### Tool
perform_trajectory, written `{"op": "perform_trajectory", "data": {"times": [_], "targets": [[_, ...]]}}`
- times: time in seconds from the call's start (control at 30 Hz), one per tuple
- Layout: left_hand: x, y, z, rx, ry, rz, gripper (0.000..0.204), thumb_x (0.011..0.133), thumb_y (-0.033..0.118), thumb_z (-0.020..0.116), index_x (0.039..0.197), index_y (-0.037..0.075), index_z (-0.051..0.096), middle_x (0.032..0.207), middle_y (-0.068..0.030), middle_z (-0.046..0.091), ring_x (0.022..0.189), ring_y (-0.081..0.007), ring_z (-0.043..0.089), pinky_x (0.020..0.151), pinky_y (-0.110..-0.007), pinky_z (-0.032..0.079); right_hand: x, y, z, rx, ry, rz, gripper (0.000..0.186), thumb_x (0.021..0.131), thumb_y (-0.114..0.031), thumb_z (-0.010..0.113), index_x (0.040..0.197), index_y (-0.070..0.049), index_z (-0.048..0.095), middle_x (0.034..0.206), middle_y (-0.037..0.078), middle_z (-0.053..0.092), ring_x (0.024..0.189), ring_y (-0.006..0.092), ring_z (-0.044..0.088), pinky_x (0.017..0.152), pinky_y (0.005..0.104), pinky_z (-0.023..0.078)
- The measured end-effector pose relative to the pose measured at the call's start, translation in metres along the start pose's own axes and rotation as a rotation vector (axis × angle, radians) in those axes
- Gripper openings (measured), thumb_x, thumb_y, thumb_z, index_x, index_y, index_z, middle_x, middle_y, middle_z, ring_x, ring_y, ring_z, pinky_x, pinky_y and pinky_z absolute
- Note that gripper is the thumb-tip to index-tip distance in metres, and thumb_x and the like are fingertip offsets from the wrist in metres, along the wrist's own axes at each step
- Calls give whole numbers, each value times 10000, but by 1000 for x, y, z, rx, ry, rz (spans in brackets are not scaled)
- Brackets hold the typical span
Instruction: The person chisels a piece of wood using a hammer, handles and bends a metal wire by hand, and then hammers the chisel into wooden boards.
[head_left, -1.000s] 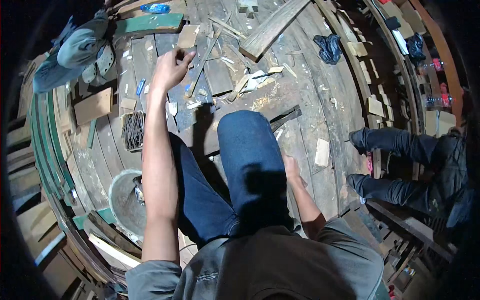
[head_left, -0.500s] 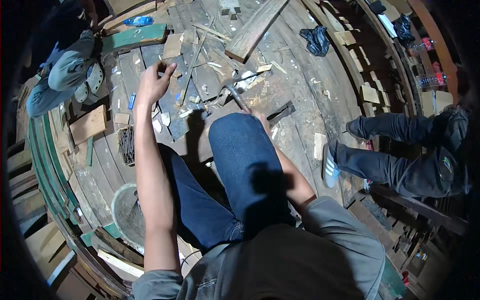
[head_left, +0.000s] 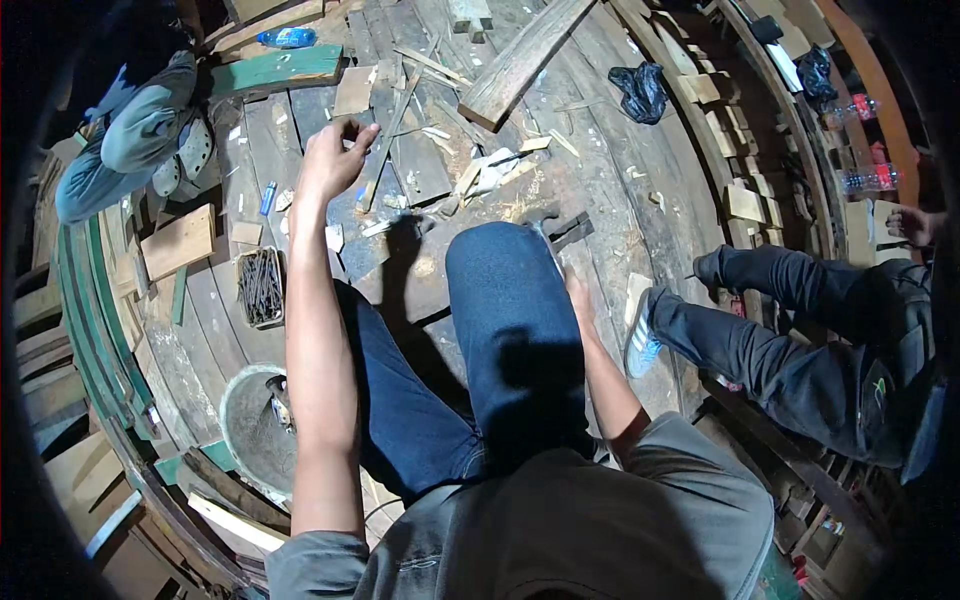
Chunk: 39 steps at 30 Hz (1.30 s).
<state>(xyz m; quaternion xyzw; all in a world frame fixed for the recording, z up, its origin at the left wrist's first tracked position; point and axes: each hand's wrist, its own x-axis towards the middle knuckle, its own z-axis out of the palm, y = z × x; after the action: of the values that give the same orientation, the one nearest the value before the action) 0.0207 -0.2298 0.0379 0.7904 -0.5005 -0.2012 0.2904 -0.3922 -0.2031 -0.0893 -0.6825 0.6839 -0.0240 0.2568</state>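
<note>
My left hand [head_left: 340,158] is raised over the plank floor, its fingers curled in toward the thumb; anything between them is too small to make out. Beyond my bent knee, my right hand [head_left: 580,296] is partly hidden and grips a hammer [head_left: 541,216]. The hammer's head shows just past the knee, close to a dark flat piece [head_left: 572,230]. Wood chips and a white scrap [head_left: 490,172] lie on the boards ahead of the knee. Beside my left forearm stands a small box of nails [head_left: 262,288].
A grey bucket [head_left: 232,425] stands left of my forearm. A thick beam [head_left: 525,65] and a green board [head_left: 275,70] lie farther off. A black plastic bag [head_left: 640,92] is at right. One person's legs [head_left: 770,340] extend from the right; another person [head_left: 135,140] sits at far left.
The hammer has swung back to the right and nearer me, partly behind my knee. My left hand has shifted slightly right. At the far right, the other person's hand has come into view.
</note>
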Motion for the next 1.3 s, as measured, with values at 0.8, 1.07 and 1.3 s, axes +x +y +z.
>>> {"op": "perform_trajectory", "data": {"times": [0.8,1.07,1.3], "targets": [[-3,-26,1,-162,172,-178,380,766,381,625,819,5,636,811,-217,620,816,-350,602,708,-408,464,98,-169,-133,841,276,-368,355,858,-274,585,574,-113,444,460,-44,371,363,61,327,345,228,238],[-18,-18,-50,-416,541,-41,334,789,313,628,922,6,614,857,-171,635,804,-249,616,716,-335,466,43,-240,-112,1353,13,-396,331,834,-319,591,623,-140,409,508,-42,333,401,65,307,384,226,252],[-101,-16,-104,-460,495,7,327,831,308,598,930,-3,602,802,-100,637,723,-143,592,676,-286,463,25,-219,-19,1468,-529,-241,245,841,-238,544,669,-115,418,431,-45,270,306,78,259,293,241,231]]}}
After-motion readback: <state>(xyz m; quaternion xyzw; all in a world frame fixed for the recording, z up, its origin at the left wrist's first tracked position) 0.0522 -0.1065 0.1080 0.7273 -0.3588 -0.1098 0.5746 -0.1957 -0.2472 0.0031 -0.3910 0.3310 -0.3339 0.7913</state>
